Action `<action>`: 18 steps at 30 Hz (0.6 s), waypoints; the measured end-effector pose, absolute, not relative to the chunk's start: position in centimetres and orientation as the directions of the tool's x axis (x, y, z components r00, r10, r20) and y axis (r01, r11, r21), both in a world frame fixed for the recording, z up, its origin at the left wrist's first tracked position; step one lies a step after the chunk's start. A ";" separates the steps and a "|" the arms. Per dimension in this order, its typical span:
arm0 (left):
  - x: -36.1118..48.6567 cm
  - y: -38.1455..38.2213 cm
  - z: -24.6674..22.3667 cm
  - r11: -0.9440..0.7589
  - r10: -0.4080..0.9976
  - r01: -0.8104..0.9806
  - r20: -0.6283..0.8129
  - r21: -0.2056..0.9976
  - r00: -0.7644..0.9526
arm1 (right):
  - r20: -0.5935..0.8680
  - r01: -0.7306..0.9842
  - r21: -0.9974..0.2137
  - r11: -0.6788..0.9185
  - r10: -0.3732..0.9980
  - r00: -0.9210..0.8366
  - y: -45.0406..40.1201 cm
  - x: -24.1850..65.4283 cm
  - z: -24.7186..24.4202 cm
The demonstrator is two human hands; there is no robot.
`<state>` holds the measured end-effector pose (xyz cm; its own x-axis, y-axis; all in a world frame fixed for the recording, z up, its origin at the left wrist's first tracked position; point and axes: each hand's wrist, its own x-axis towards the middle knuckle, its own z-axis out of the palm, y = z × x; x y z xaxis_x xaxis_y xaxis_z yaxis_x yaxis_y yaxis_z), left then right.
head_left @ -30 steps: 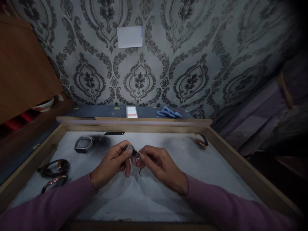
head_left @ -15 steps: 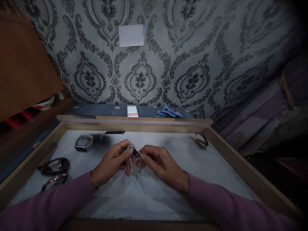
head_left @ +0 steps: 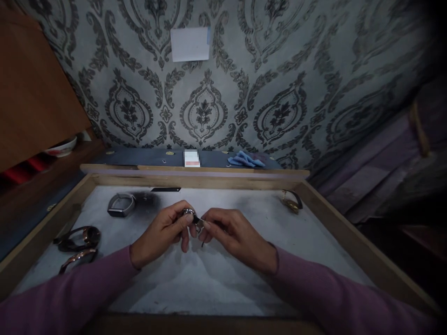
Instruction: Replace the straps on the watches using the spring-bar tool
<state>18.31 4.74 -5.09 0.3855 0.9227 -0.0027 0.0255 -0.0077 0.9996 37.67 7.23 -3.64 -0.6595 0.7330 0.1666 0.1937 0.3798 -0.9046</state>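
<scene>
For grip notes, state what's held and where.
The left hand grips a round silver metal watch by its case; the right hand pinches a thin piece too small to identify.

Seemingly a home: ornate wallpaper, bowl.

White sheet: open nearer than the grip and right of the right hand.
Silver watch, dark watches: obstacles left of the left hand.
Gold watch: obstacle farther right.
Tray wall: stands beyond.
</scene>
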 end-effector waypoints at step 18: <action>18.4 4.8 -4.5 -0.091 0.927 0.029 0.073 0.995 0.369 | 0.144 0.179 -0.922 0.343 0.734 -0.664 7.4 37.7 -3.7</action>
<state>18.45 4.77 -4.51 0.3687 0.9267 0.0734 0.0294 -0.0906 0.9955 37.65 7.38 -3.68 -0.6641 0.7336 0.1443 0.1790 0.3434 -0.9220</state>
